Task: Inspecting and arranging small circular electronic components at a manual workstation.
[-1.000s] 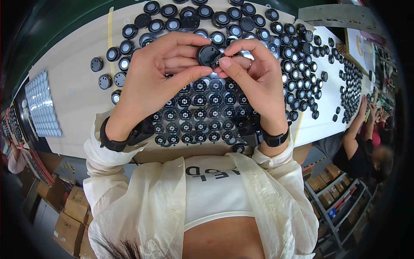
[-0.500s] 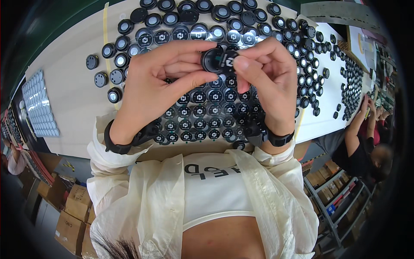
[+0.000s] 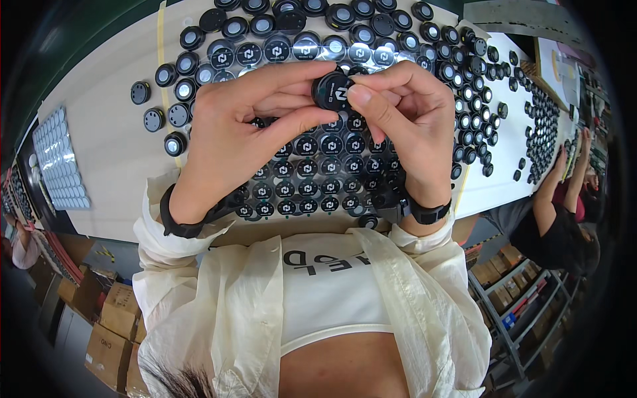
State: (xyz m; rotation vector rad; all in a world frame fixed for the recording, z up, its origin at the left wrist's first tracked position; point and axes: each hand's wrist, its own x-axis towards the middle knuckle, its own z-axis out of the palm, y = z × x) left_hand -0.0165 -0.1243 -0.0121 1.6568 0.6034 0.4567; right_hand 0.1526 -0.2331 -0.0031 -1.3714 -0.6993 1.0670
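My left hand (image 3: 242, 123) grips a small round black part (image 3: 317, 90) by its edge, between thumb and fingers. Over the top of that part lies a round black label (image 3: 336, 93) with a white mark. The thumb and forefinger of my right hand (image 3: 415, 116) pinch the label at its right edge. Whether the label is stuck down cannot be told. Below both hands spreads a clear sheet of similar round black labels (image 3: 307, 170), set in rows.
Many round black parts (image 3: 235, 28) with pale centres stand beyond the sheet and to its right. A sheet of pale round discs (image 3: 61, 159) lies at the far left. Another person's arms (image 3: 554, 179) reach over the table at right. Cardboard boxes (image 3: 109, 351) are stacked lower left.
The label in my right hand has moved left and now covers the top of the black part, which it overlapped only at the right side before. My left hand has barely moved.
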